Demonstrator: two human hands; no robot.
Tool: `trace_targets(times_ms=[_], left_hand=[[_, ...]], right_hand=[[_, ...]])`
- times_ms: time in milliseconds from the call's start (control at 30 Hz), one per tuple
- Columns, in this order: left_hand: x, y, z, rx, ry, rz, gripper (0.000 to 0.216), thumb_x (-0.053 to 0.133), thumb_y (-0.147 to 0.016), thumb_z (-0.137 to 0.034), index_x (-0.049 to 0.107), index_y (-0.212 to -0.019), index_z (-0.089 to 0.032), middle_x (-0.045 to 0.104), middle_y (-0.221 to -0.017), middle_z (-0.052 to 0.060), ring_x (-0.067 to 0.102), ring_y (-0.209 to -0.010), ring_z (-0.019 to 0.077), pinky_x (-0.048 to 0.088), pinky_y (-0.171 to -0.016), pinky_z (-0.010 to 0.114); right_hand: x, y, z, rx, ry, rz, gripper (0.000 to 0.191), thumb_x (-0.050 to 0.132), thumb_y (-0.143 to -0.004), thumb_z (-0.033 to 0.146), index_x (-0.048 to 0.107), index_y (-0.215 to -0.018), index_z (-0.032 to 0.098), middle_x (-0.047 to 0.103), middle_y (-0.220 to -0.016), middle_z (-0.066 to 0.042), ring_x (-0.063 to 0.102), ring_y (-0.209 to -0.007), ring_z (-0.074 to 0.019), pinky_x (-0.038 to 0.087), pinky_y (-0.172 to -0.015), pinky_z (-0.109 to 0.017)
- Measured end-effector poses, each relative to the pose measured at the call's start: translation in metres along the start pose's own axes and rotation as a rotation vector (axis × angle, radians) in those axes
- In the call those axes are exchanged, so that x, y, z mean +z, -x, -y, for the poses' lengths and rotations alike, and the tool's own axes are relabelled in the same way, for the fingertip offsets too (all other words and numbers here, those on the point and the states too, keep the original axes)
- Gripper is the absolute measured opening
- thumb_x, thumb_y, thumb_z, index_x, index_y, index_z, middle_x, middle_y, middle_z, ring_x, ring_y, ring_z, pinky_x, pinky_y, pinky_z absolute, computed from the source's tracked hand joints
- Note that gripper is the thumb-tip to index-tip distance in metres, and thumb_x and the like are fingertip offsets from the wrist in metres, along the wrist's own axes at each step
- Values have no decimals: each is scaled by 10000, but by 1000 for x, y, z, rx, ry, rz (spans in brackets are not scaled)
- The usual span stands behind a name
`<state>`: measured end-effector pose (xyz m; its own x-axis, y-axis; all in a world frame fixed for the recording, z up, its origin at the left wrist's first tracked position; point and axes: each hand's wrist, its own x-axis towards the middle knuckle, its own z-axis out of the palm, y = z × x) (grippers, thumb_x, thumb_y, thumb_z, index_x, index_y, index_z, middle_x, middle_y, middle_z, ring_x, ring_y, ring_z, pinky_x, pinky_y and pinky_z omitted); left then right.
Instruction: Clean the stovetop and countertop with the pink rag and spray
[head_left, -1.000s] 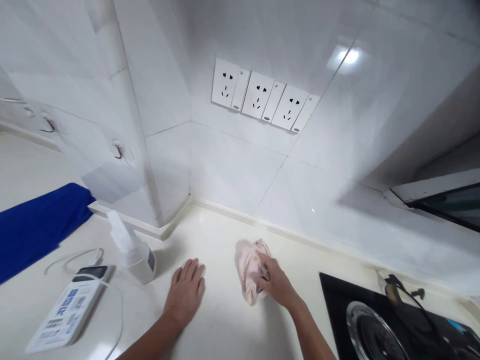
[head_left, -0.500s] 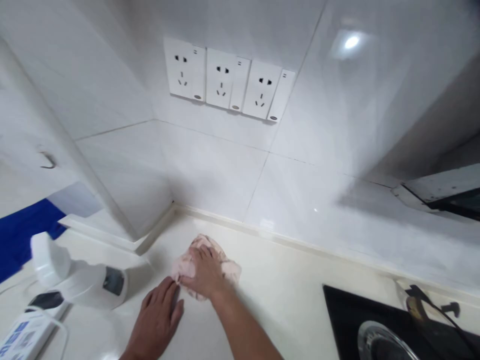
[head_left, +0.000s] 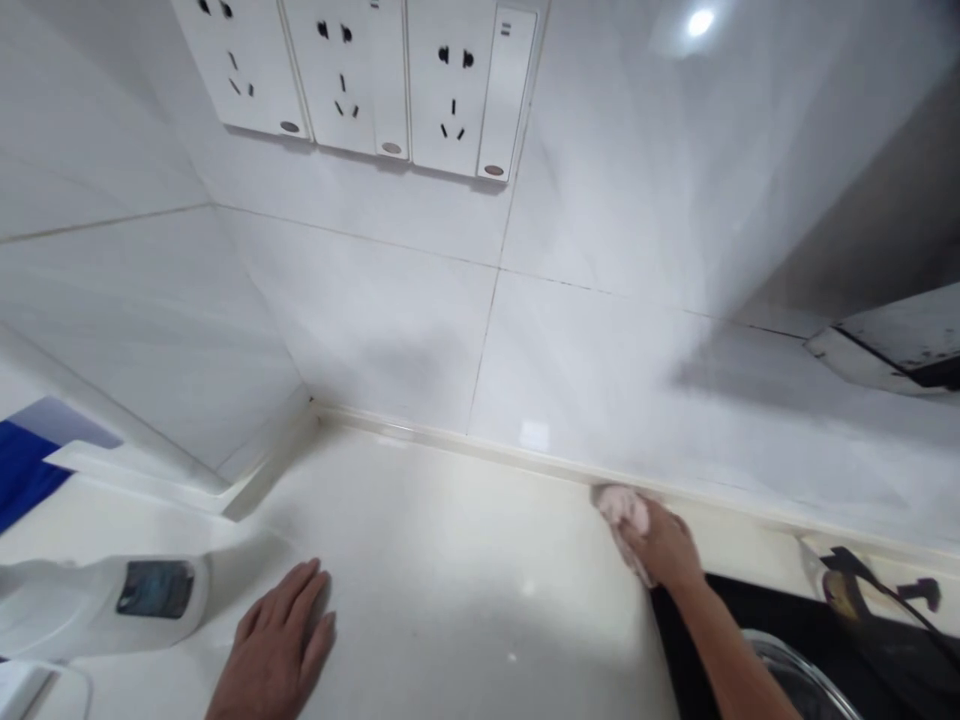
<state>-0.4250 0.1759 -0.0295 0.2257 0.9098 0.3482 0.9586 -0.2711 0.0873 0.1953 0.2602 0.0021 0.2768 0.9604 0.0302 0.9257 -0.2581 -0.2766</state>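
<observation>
Over at the right, my right hand (head_left: 666, 548) is closed around a pale pink cloth (head_left: 624, 508). The cloth is bunched up and presses on the cream countertop (head_left: 450, 560) along the low back ledge, just beyond the corner of the black cooktop (head_left: 731, 600). On the left, my left hand (head_left: 274, 640) lies flat on the countertop, its fingers stretched out and holding nothing. Close to its left stands a white appliance (head_left: 97, 605) with a dark display.
Several white sockets (head_left: 450, 90) are set in the tiled wall (head_left: 360, 310). A black plug with a cord (head_left: 847, 565) lies by the cooktop, which has a round glass lid or pan (head_left: 795, 670) on it. A blue item (head_left: 26, 470) is at the far left.
My right hand has slid the cloth far to the right along the back ledge, from near the corner to the cooktop. My left hand stays on the counter. The view has shifted closer.
</observation>
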Motion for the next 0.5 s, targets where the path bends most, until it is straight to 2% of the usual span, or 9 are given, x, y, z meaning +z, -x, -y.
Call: trace_targets(times_ms=[33,100,133,200,300,400,500], left_hand=[[0,0,0,6,-8,-5,509,475,-1008,-458,615,-1412,-180,659,-1507,149,603,-1390,298,474,-1101,472],[-1,0,-1,11,-17,-17,509,477,-1007,-457,614,-1409,-177,664,-1497,153,606,-1384,301,472,-1095,470],[-1,0,-2,14,-21,-24,504,480,-1006,-456,616,-1403,-178,667,-1493,152,608,-1380,299,471,-1094,465],[-1,1,-3,22,-29,-34,493,488,-1008,-449,616,-1402,-181,667,-1494,147,608,-1380,289,464,-1100,451],[-1,1,-6,47,-45,-63,472,503,-1010,-432,615,-1398,-189,672,-1492,136,606,-1382,279,445,-1109,438],[-2,0,-11,61,-48,-108,456,520,-1005,-405,618,-1388,-178,678,-1478,145,603,-1375,290,414,-1119,441],[-2,-1,-15,74,-51,-153,438,525,-1003,-365,623,-1375,-156,681,-1460,164,590,-1374,295,384,-1131,436]], right_hand=[[-3,-3,-28,112,46,5,609,551,-870,505,609,-1392,197,637,-1494,-166,551,-1433,-336,272,-1276,-537],[-6,-8,-62,232,93,36,617,532,-869,537,602,-1390,214,658,-1468,-153,573,-1413,-346,206,-1293,-597],[-5,-11,-69,263,102,37,617,519,-870,549,600,-1386,220,670,-1450,-150,582,-1404,-348,212,-1289,-605],[-2,-15,-68,297,112,13,632,495,-869,587,605,-1368,216,684,-1417,-171,600,-1380,-359,328,-1237,-570],[1,-16,-49,350,133,17,660,484,-852,662,634,-1296,197,700,-1342,-230,656,-1280,-404,504,-1046,-511],[6,-12,-16,329,148,35,640,470,-871,650,622,-1302,202,723,-1263,-232,688,-1201,-416,514,-999,-530],[17,-5,41,244,168,-9,645,479,-901,606,583,-1380,186,686,-1344,-226,648,-1266,-424,493,-1018,-561]])
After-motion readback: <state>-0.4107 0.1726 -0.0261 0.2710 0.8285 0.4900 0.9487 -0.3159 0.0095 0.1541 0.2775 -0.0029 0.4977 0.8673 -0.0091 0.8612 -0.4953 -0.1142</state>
